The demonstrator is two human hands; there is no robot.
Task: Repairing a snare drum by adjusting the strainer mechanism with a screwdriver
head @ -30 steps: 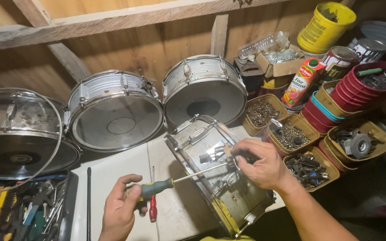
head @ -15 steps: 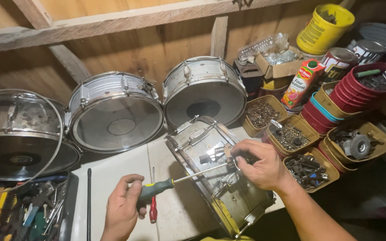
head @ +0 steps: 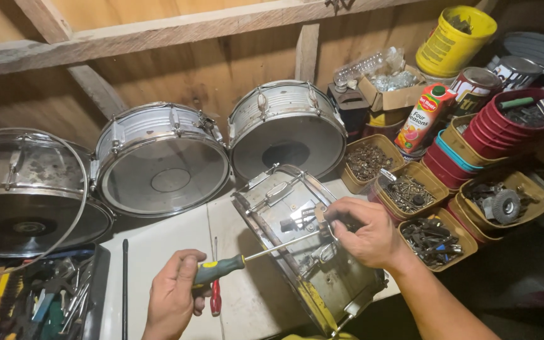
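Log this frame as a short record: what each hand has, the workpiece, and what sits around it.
left hand: grips green-handled screwdriver, shaft pointing at the drum
right hand: on metal hardware at the drum shell, fingers pinched
workpiece: snare drum lying tilted on white bench
beside it: small red screwdriver
behind: two upright drums
right side: tins of screws and parts

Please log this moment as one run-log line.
left hand: grips screwdriver | right hand: on drum shell hardware | small red screwdriver: lies on table

White bench (head: 158, 252): drums (head: 165, 157), red screwdriver (head: 215, 296).
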